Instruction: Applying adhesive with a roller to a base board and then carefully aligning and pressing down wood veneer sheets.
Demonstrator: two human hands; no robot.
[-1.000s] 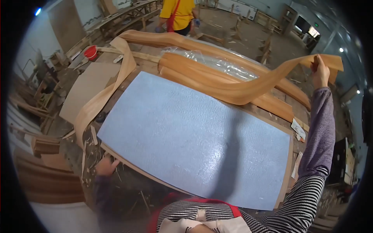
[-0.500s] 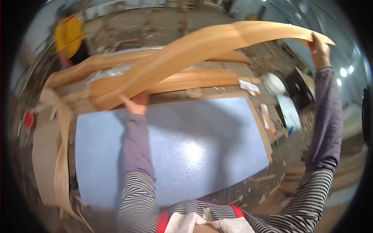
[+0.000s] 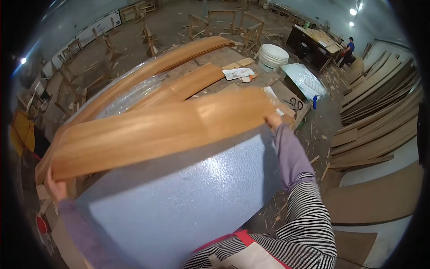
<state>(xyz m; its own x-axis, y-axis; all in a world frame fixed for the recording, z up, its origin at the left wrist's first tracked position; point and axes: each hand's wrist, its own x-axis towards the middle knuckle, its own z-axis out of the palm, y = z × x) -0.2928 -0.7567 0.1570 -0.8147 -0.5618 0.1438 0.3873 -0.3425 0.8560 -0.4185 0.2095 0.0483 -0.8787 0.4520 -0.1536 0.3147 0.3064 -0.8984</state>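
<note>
A wide woodworking shop fills the frame, with scraps on the concrete floor, a white bucket [image 3: 274, 56] at upper centre, brown boards [image 3: 380, 89] leaning along the right edge, and another person [image 3: 348, 46] standing at a far bench in the upper right. In the middle lies a counter [image 3: 188, 201] covered by a pale blue, pebbled sheet.

Across it the person holds a long, thin sheet of wood veneer [image 3: 156, 134], spanning from the lower left to just right of centre and sagging a little along its length. The left hand [image 3: 56, 188] is clamped on the veneer's left end at the lower left of the frame; the right hand [image 3: 272, 120] pinches the right end just right of centre. The two hands are well apart, one at each end. Behind, more veneer strips [image 3: 188, 83] and a crumpled clear plastic wrap [image 3: 130, 96] lie on the counter's far side.

Judging by the hold, the sheet looks ready to be laid on the blue surface. That would go best with both ends kept level and lightly taut, so the thin wood neither kinks nor splits along the grain, and with the near edge lined up with the counter before either hand lets go.
</note>
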